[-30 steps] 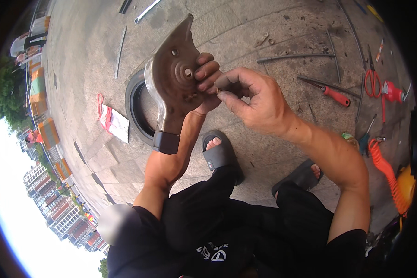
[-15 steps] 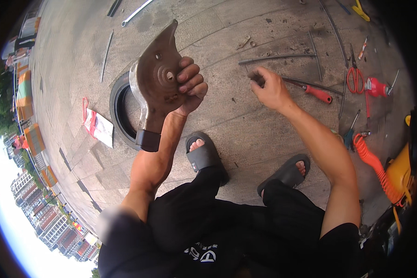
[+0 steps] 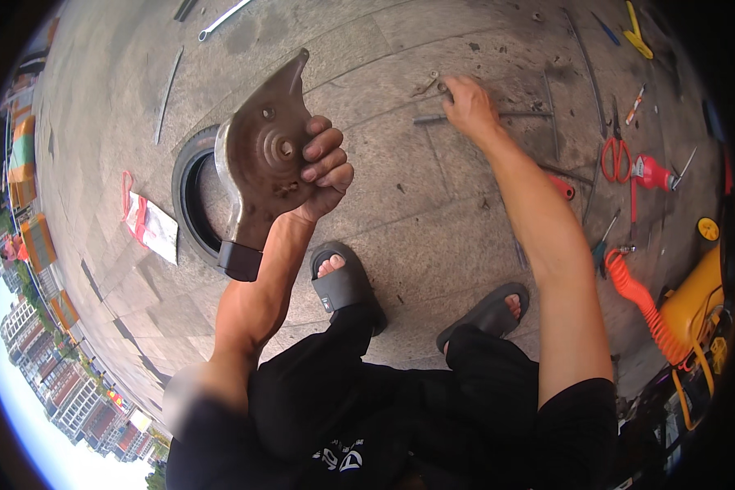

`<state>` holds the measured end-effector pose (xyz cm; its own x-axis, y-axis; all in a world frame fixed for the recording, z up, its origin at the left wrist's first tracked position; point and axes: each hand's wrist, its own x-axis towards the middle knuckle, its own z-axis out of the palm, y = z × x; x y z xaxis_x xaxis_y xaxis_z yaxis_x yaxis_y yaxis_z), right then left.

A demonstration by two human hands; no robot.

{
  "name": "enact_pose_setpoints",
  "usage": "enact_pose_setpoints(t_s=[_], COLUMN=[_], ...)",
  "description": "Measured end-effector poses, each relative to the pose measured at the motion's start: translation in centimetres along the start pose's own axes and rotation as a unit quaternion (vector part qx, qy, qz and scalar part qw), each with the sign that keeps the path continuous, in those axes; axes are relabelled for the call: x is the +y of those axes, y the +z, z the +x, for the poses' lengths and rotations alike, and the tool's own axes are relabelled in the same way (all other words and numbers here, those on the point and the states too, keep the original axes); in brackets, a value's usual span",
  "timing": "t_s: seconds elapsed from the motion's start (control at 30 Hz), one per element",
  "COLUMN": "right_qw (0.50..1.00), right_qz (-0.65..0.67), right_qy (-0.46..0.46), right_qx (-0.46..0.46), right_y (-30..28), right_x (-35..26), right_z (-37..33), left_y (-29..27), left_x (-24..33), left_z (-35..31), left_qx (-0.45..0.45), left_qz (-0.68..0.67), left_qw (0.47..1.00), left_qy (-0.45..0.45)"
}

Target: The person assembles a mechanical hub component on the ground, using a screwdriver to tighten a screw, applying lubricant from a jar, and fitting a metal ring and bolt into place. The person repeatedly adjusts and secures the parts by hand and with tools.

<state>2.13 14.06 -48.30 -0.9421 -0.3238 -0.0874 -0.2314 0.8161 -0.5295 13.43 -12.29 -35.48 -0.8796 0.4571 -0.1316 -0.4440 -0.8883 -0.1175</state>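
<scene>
My left hand (image 3: 327,159) grips a rusty brown metal plate (image 3: 253,167), fingers wrapped over its right edge. Stepped rings surround a hole in the plate; its top runs to a point, and its lower end carries a black block (image 3: 240,261). Far forward, my right hand (image 3: 471,106) reaches to the ground with its fingers bent down and together. At its fingertips lies a small metal ring or nut (image 3: 443,86), beside a small metal piece (image 3: 423,85). What the fingers hold, if anything, is hidden.
A tyre (image 3: 183,192) and a white-and-red bag (image 3: 152,227) lie left. A long bar (image 3: 514,115) crosses under my right wrist. Red-handled scissors (image 3: 616,159), a red bottle (image 3: 652,173), an orange coiled hose (image 3: 643,302) and a yellow tank (image 3: 694,310) are right. A spanner (image 3: 222,20) lies far forward.
My right hand has moved forward and down to the ground by the small ring. The left hand still holds the plate. The whole view has shifted slightly.
</scene>
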Motion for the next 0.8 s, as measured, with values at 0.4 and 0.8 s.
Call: enact_pose_setpoints(t_s=[0.4, 0.8], right_qw=[0.887, 0.887], right_qz=[0.460, 0.429], right_qy=[-0.027, -0.171], right_qx=[-0.044, 0.009], right_y=[-5.9, -10.2], right_x=[-11.8, -19.7], right_z=[-4.3, -8.1], left_y=[-0.7, 0.0], left_x=[-0.1, -1.9], left_z=[1.0, 2.5], left_qx=[-0.016, -0.033], left_qz=[0.024, 0.165], left_qw=[0.999, 0.983], left_qy=[0.037, 0.076])
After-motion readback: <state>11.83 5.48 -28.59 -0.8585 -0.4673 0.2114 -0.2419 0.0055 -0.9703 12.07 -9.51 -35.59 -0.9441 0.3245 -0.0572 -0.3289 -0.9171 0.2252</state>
